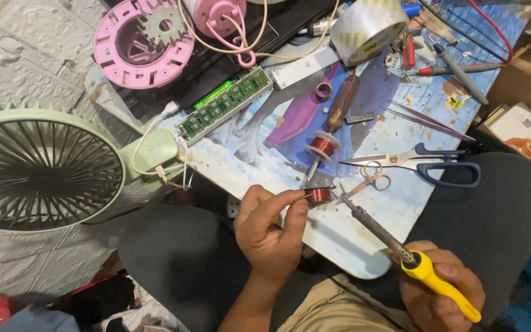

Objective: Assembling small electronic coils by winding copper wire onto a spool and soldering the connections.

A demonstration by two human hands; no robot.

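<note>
Yellow-handled soldering iron [401,249] — right hand [440,292], left hand [271,227] pinching copper coil [321,195]

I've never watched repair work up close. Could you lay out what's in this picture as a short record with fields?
Setting: cluttered work board across a seated person's lap
Left hand: pinches a small copper wire coil
Right hand: grips a yellow-handled soldering iron, tip by the coil
On the board: scissors, green circuit strip, tape roll, wooden-handled screwdriver
To the side: pale green fan, pink round part
</note>
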